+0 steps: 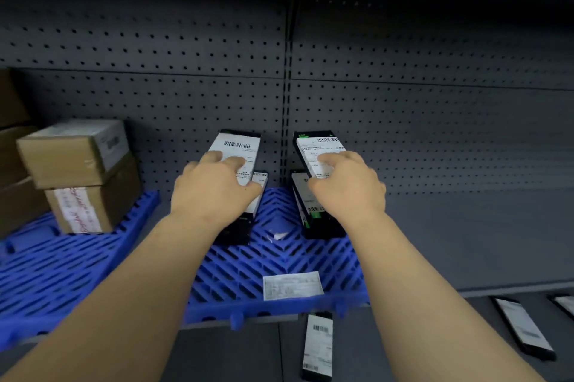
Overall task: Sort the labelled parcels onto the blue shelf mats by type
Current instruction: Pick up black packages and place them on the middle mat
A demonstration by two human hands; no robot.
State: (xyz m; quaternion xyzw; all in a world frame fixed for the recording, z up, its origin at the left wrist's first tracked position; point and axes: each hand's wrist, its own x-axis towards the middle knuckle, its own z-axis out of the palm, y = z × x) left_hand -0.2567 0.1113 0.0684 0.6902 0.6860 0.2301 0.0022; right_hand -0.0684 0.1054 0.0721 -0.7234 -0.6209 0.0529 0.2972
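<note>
We face a grey pegboard wall at the back of a shelf. On the shelf lie two blue mats: the middle mat, under our hands, and the left mat, whose edge rides up against it.

On the left mat stand two brown cartons, the upper carton stacked askew on the lower carton, which has a white taped label. More brown boxes sit at the far left edge.

On the middle mat we hold two slim black parcels with white barcode labels. Our left hand grips the left parcel, fingers spread over its label and thumb at its side, tilting it up towards the wall. Another parcel lies partly under it. Our right hand clamps the right parcel the same way, forefinger stretched across the label; it too is raised at the far end. Below it lies a further black parcel with a green patch.

Near the mat's front edge lies a loose white label, and a small scrap of paper rests between the parcels.

On the lower shelf we see a parcel under the mat's front edge and another well off to the right.
</note>
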